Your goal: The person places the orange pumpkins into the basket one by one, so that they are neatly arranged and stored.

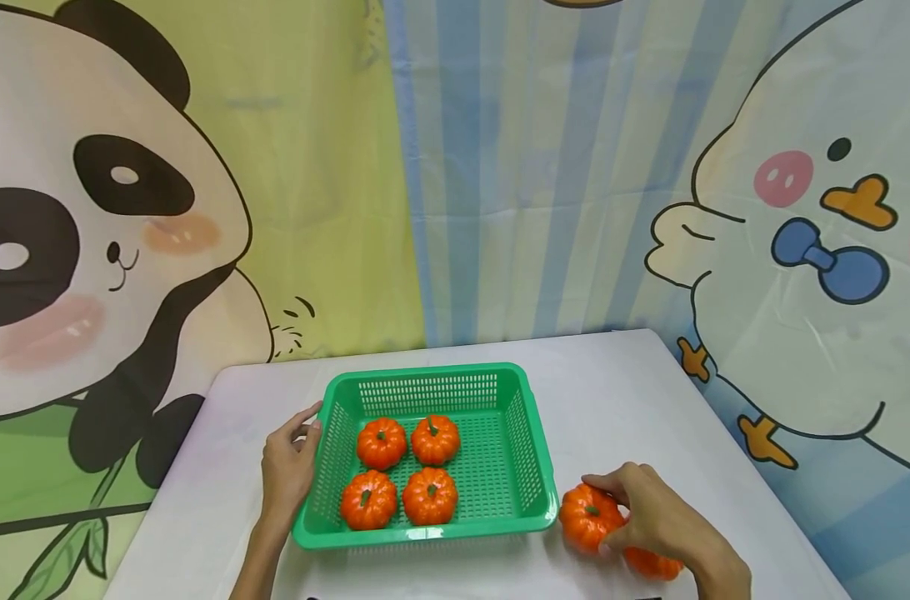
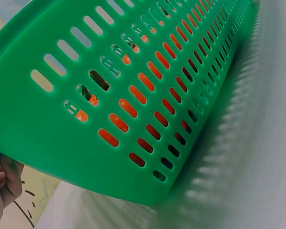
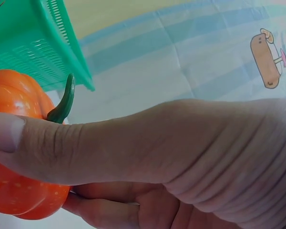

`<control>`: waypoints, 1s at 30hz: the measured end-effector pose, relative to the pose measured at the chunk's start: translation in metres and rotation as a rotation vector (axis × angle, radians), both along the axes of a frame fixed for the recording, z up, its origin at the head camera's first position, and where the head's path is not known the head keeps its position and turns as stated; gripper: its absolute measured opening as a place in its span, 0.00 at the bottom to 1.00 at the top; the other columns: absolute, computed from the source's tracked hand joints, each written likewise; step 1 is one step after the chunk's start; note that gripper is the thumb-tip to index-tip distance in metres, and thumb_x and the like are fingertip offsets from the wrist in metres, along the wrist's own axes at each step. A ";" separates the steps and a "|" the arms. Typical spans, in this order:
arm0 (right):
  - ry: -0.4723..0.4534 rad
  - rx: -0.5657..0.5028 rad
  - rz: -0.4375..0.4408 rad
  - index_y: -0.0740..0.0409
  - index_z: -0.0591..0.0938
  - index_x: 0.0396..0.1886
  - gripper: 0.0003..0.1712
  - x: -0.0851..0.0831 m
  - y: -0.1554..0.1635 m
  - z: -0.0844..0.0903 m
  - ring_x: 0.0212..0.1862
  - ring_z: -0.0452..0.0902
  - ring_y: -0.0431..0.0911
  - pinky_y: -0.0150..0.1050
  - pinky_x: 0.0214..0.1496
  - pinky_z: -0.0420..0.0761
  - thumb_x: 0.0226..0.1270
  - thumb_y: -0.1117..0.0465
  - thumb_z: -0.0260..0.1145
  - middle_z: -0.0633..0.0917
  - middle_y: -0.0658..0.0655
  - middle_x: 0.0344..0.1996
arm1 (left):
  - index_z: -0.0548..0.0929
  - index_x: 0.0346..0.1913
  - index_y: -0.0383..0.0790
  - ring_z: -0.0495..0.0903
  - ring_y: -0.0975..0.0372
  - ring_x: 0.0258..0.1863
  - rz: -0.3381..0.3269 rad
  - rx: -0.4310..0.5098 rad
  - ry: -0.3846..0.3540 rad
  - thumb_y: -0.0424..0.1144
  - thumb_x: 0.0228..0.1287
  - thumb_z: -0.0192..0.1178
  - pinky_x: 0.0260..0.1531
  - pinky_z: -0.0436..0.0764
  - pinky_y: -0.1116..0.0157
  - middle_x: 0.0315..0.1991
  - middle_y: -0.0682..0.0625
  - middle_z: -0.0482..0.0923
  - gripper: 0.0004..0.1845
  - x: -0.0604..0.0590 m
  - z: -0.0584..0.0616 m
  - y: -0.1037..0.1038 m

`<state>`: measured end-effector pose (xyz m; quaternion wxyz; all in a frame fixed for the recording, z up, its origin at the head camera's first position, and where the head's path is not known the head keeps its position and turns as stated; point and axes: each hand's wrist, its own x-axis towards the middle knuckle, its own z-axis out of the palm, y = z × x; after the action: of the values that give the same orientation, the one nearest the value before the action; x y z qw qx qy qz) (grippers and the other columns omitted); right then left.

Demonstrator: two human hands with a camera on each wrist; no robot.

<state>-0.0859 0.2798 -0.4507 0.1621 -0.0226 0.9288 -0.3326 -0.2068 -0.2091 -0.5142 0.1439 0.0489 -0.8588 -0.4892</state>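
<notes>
A green plastic basket [image 1: 485,527] with slotted walls stands on the table, several small orange pumpkins [image 1: 368,500] with green stems in its left half. My left hand [image 1: 288,467] grips the basket's left rim; in the left wrist view its curled fingers [image 2: 8,179] meet the rim at a corner. Right of the basket, my right hand [image 1: 661,512] holds another orange pumpkin [image 1: 586,518] between thumb and fingers. The right wrist view shows the thumb across that pumpkin [image 3: 33,200], its stem upward. One more pumpkin [image 1: 653,564] lies partly hidden beneath the right hand.
The white table [image 1: 597,400] reaches back to a hanging cloth [image 1: 500,208] printed with a panda and a white bird. The basket's right wall [image 1: 537,450] rises close to the held pumpkin.
</notes>
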 end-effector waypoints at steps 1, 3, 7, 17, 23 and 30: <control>-0.003 0.004 -0.010 0.64 0.88 0.65 0.47 0.000 -0.001 0.002 0.56 0.87 0.51 0.59 0.63 0.86 0.38 0.65 0.94 0.94 0.56 0.54 | 0.85 0.72 0.45 0.85 0.67 0.21 0.000 -0.001 0.000 0.38 0.84 0.58 0.21 0.78 0.66 0.47 0.34 0.92 0.20 0.000 0.000 0.000; -0.007 0.020 -0.044 0.62 0.88 0.65 0.48 0.000 -0.002 0.006 0.57 0.86 0.50 0.60 0.64 0.86 0.37 0.65 0.94 0.94 0.55 0.55 | 0.85 0.72 0.45 0.85 0.67 0.21 0.001 0.000 0.003 0.38 0.84 0.58 0.20 0.78 0.66 0.47 0.34 0.92 0.20 -0.001 0.000 0.000; 0.000 0.039 -0.070 0.61 0.89 0.65 0.48 0.001 -0.004 0.013 0.58 0.85 0.51 0.61 0.65 0.85 0.37 0.65 0.94 0.94 0.54 0.55 | 0.85 0.72 0.45 0.86 0.69 0.22 0.001 0.002 0.006 0.38 0.84 0.58 0.21 0.79 0.66 0.47 0.34 0.92 0.20 -0.002 0.000 0.000; 0.033 0.052 -0.036 0.61 0.89 0.65 0.48 0.003 -0.002 0.020 0.57 0.86 0.50 0.59 0.63 0.86 0.37 0.61 0.95 0.94 0.53 0.54 | 0.85 0.72 0.45 0.85 0.68 0.21 0.009 -0.010 -0.001 0.38 0.84 0.57 0.20 0.78 0.66 0.46 0.34 0.92 0.20 0.000 0.000 0.000; 0.053 0.039 0.004 0.64 0.88 0.66 0.49 0.003 0.003 0.025 0.54 0.89 0.50 0.55 0.61 0.88 0.38 0.58 0.95 0.94 0.53 0.54 | 0.85 0.72 0.45 0.85 0.68 0.22 0.008 -0.006 -0.011 0.38 0.84 0.57 0.21 0.79 0.66 0.47 0.34 0.92 0.20 0.001 0.000 0.001; 0.046 0.013 0.011 0.67 0.86 0.67 0.51 0.004 0.002 0.033 0.56 0.90 0.53 0.54 0.60 0.89 0.39 0.57 0.95 0.93 0.57 0.56 | 0.85 0.72 0.45 0.85 0.69 0.22 0.008 -0.011 0.000 0.39 0.84 0.58 0.21 0.77 0.66 0.47 0.34 0.92 0.20 0.001 -0.001 0.001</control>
<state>-0.0823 0.2813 -0.4174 0.1425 -0.0345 0.9343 -0.3249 -0.2062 -0.2081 -0.5149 0.1463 0.0516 -0.8614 -0.4837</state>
